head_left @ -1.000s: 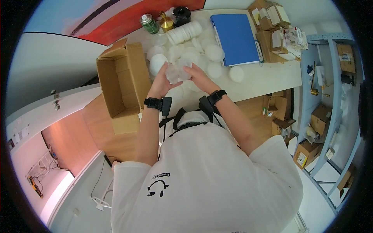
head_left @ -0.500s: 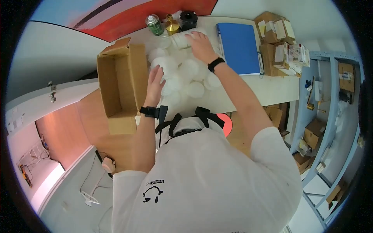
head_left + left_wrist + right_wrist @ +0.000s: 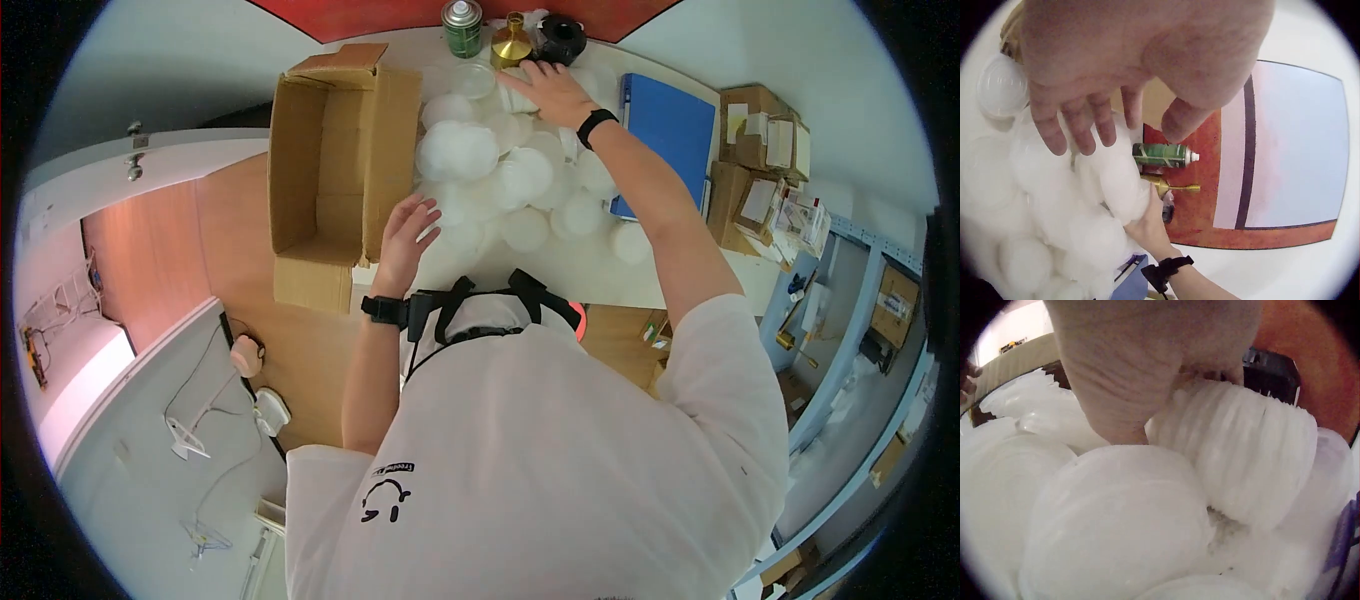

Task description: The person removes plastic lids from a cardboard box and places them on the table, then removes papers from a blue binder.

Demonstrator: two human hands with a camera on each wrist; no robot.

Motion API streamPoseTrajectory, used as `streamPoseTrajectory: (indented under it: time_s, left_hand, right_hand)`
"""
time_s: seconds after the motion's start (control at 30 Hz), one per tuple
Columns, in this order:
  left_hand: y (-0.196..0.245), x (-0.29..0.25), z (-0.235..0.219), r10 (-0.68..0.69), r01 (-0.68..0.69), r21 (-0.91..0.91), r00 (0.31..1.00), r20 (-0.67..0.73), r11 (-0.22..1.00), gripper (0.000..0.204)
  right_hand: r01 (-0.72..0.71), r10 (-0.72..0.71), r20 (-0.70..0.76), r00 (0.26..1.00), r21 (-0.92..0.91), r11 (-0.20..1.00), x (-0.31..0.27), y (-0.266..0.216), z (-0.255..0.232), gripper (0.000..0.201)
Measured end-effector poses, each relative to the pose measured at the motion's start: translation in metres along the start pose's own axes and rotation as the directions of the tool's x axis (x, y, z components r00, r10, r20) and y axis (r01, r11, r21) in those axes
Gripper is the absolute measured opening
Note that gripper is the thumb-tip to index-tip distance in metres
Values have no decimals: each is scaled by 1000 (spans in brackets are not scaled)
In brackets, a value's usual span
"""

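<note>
At the back of the table, my right hand [image 3: 556, 96] grips one end of a ribbed stack of nested white plastic bowls [image 3: 1241, 447]. Its fingers go over the stack's far side, partly hidden in the right wrist view, with the thumb on the near side. My left hand [image 3: 404, 238] hovers beside the box's right wall, palm showing in the left wrist view [image 3: 1147, 56], fingers loosely bent and holding nothing. Between the hands spreads a heap of loose, translucent round bowls [image 3: 458, 152], several overlapping each other.
An open cardboard box [image 3: 340, 170] stands left of the heap. Along the back are a green spray can [image 3: 462, 30], a brass funnel-shaped piece [image 3: 511, 42] and a black object [image 3: 560, 40]. A blue binder [image 3: 668, 135] lies right, with small cartons [image 3: 765, 130] beyond it.
Both hands held a clear plastic bowl at the front a second ago. They have parted; the right has reached back to the stack, while the left has drawn back toward the box, fingers relaxed.
</note>
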State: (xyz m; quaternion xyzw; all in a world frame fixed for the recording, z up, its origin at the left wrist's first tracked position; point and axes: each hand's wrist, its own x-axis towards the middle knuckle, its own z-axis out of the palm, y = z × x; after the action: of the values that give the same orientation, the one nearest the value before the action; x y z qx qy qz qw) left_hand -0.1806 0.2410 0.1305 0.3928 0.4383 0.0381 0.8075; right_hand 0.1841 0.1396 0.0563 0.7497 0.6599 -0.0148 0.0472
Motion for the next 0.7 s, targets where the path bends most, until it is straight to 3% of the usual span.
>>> streamPoseTrajectory:
  time_s: [0.13, 0.33, 0.4, 0.47, 0.6, 0.63, 0.7]
  left_hand:
    - [4, 10, 9, 3, -5, 22, 998, 64, 1000, 50]
    - [16, 33, 23, 7, -16, 53, 988, 153, 998, 53]
    - [26, 35, 35, 6, -16, 53, 984, 181, 998, 54]
    - [33, 35, 52, 49, -39, -49, 972, 232, 998, 70]
    - [31, 48, 71, 172, -170, -28, 956, 238, 985, 84]
    - [29, 55, 71, 209, -234, 52, 932, 297, 971, 87]
    - [28, 58, 69, 238, -302, 129, 901, 362, 945, 90]
  right_hand:
    - [82, -80, -86, 993, 18, 996, -9, 8, -13, 87]
    - [60, -47, -213, 976, 56, 997, -40, 7, -59, 79]
    - [68, -52, -245, 968, 59, 996, -49, -1, -74, 87]
    - [75, -55, -277, 959, 63, 995, -57, -18, -90, 95]
    - [220, -159, -318, 935, 165, 961, -61, -77, -114, 90]
    - [290, -215, -323, 922, 206, 935, -62, -91, -116, 87]
    - [238, -146, -316, 937, 276, 931, -62, -113, -110, 87]
